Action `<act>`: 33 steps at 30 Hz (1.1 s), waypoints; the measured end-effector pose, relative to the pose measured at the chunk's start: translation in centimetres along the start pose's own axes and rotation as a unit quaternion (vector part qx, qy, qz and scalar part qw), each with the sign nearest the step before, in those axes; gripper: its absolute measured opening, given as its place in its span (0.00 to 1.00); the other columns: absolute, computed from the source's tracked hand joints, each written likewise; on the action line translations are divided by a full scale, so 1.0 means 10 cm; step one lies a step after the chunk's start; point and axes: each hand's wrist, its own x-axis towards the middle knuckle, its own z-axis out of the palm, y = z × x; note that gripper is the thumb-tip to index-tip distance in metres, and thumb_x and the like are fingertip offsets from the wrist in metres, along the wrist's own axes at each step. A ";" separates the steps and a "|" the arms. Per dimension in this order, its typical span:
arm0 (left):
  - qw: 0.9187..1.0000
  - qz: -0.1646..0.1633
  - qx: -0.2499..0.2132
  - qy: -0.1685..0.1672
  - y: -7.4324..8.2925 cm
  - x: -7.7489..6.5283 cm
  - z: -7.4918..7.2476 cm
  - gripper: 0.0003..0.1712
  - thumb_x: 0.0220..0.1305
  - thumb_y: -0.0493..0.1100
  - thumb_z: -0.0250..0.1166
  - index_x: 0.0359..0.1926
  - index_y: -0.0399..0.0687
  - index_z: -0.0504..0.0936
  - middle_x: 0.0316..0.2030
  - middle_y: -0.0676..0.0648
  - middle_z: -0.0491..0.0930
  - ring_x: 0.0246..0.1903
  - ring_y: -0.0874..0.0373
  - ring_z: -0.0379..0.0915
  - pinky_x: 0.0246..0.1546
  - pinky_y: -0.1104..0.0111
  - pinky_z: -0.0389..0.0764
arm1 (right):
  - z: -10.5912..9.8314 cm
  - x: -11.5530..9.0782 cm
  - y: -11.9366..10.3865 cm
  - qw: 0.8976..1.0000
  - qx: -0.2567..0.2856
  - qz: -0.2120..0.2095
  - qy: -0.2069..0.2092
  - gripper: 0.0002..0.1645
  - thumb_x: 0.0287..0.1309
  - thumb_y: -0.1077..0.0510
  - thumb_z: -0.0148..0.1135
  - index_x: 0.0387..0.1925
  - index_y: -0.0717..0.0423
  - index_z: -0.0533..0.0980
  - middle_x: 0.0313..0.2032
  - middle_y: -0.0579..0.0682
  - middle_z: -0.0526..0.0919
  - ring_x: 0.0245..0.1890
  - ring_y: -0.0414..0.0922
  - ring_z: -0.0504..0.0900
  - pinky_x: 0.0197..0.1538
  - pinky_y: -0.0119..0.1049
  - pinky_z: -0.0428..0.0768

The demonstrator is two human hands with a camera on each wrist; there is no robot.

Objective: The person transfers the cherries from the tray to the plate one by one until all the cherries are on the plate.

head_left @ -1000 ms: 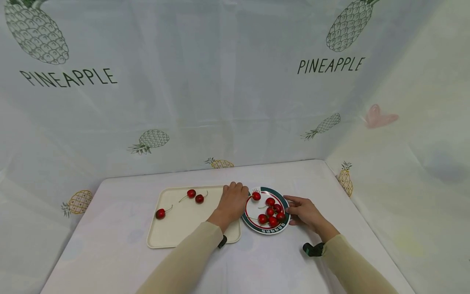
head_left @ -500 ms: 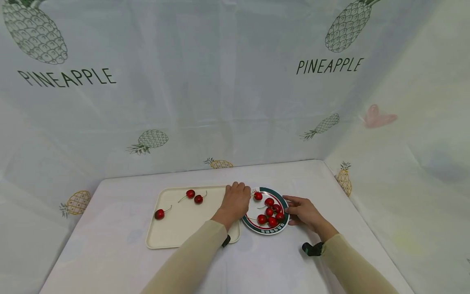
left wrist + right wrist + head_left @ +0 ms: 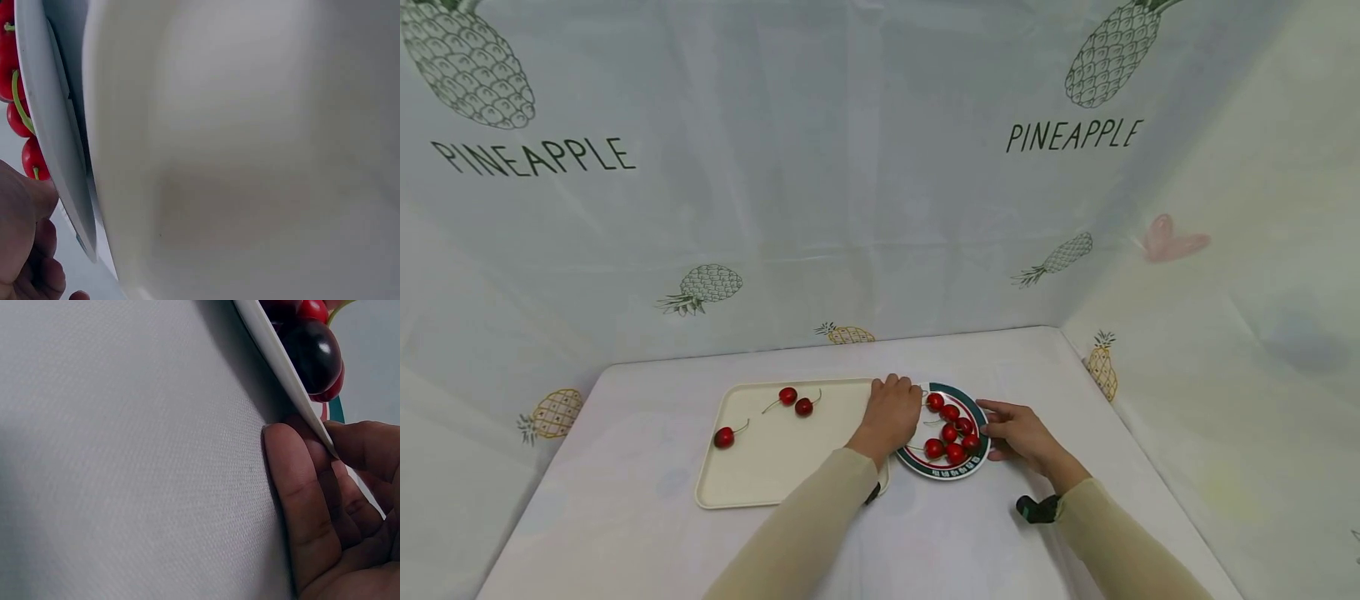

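Note:
My left hand [image 3: 891,421] reaches over the left side of a round plate [image 3: 950,475] with a green and red band. Its fingertips pinch a red cherry [image 3: 935,402] by the stem, just above the plate. Several other cherries [image 3: 956,453] lie grouped on the plate. In the left wrist view the curled fingers [image 3: 53,275] show beside the plate's side. My right hand [image 3: 1022,429] holds the plate's right rim. The right wrist view shows that rim [image 3: 281,362] between its thumb and fingers.
A cream rectangular tray [image 3: 760,471] lies left of the plate, partly behind my left arm. Two cherries [image 3: 796,402] lie near its far edge and one cherry [image 3: 724,437] near its left edge. A pineapple-printed cloth [image 3: 805,183] hangs behind the table.
My left hand has moved slightly right over the plate, taking the pinched cherry closer to the others. The right hand has kept its hold on the rim.

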 end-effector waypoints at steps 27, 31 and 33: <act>1.000 -0.006 -0.004 0.007 -0.13 -0.07 -0.07 0.14 0.77 0.49 0.62 0.57 0.50 0.83 0.47 0.49 0.79 0.48 0.52 0.69 0.50 0.56 0.71 | 0.02 -0.03 -0.02 1.000 0.007 -0.004 -0.005 0.35 0.72 0.62 0.62 0.77 0.55 0.67 0.59 0.60 0.82 0.38 0.47 0.87 0.37 0.41 0.89; 1.000 -0.008 -0.012 0.016 -0.28 -0.15 -0.12 0.14 0.78 0.48 0.61 0.56 0.48 0.83 0.46 0.48 0.79 0.46 0.51 0.68 0.49 0.55 0.71 | 0.02 -0.03 -0.02 1.000 0.001 -0.006 -0.003 0.35 0.72 0.61 0.62 0.77 0.54 0.67 0.59 0.60 0.82 0.38 0.46 0.87 0.37 0.41 0.89; 1.000 -0.012 -0.015 0.020 -0.37 -0.19 -0.14 0.14 0.78 0.49 0.60 0.56 0.48 0.82 0.46 0.48 0.78 0.46 0.51 0.67 0.50 0.55 0.71 | 0.02 -0.03 -0.01 1.000 -0.001 -0.006 0.000 0.35 0.72 0.61 0.62 0.77 0.54 0.67 0.59 0.61 0.82 0.38 0.47 0.87 0.37 0.41 0.89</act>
